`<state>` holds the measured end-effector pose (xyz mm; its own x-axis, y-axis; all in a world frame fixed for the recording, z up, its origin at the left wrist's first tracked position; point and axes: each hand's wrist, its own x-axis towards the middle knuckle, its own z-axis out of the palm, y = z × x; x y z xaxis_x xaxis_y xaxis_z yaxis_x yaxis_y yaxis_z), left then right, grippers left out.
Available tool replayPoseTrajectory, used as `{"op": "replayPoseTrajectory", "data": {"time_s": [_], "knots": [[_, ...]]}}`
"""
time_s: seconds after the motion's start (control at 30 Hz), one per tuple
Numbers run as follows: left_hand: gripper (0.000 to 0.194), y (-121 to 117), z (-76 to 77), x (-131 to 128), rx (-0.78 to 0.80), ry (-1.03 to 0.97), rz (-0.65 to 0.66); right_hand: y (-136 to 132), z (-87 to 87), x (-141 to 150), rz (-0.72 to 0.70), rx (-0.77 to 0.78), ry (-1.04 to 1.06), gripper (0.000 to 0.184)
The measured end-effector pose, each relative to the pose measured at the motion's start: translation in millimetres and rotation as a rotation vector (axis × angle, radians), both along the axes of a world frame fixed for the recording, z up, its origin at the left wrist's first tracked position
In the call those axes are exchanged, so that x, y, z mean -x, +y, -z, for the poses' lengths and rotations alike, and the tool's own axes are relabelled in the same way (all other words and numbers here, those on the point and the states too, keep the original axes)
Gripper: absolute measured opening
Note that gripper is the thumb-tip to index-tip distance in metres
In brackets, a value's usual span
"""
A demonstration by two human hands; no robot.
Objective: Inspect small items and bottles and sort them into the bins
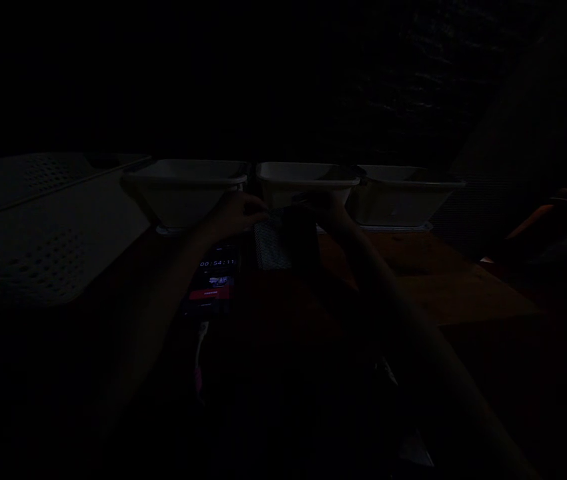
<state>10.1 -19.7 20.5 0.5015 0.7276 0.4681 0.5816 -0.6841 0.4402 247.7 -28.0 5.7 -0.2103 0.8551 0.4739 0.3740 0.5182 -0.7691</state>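
The picture is very dark. A small piece with a fine light-and-dark pattern (273, 248), perhaps fabric, hangs or stands between my hands; its kind does not show. My left hand (237, 212) has its fingers closed at the piece's upper left corner. At the upper right, my right hand (327, 210) is closed too, on a dark part that blends into shadow. Just below my left hand lies a phone (213, 283) with a lit screen showing a running time count. A pale cable (200, 343) extends from its lower end.
Three pale tubs stand in a row behind my hands: a left tub (183, 193), a middle tub (283, 180) and a right tub (398, 200). A perforated white basket (58, 247) is at the left. The wooden table (468, 293) has its edge at the right.
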Motion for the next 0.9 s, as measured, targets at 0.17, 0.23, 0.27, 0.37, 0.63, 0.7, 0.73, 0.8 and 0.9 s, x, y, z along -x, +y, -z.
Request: {"op": "replayPoseTrajectory", "data": {"time_s": [0.17,0.23,0.27,0.37,0.63,0.7,0.73,0.8,0.9], "knots": [[0.027,0,-4.4,0,-0.055,-0.095,-0.069,-5,3.2,-3,-0.105,0.284,0.093,0.032],[0.027,0,-5.3,1,-0.08,-0.142,-0.09,-5,6.4,-4,-0.112,0.354,0.028,0.025],[0.026,1,-5.3,1,-0.087,-0.163,-0.097,-4,7.6,-4,-0.106,0.358,0.011,0.022],[0.025,7,-4.3,1,-0.083,-0.235,-0.109,-3,8.5,-3,-0.122,0.341,0.068,0.024],[0.038,4,-0.6,-7,0.343,-0.558,0.055,2,4.3,-1,-0.195,0.263,0.366,0.034],[0.038,3,2.5,-7,0.431,-0.527,0.146,3,3.9,-1,-0.187,0.226,0.415,0.035],[0.038,4,4.4,-8,0.455,-0.506,0.16,3,3.7,0,-0.178,0.215,0.426,0.035],[0.035,9,8.0,-7,0.456,-0.477,0.142,2,3.4,0,-0.175,0.212,0.427,0.035],[0.032,14,10.1,-6,0.417,-0.487,0.096,1,2.3,-1,-0.168,0.19,0.427,0.035]]}}
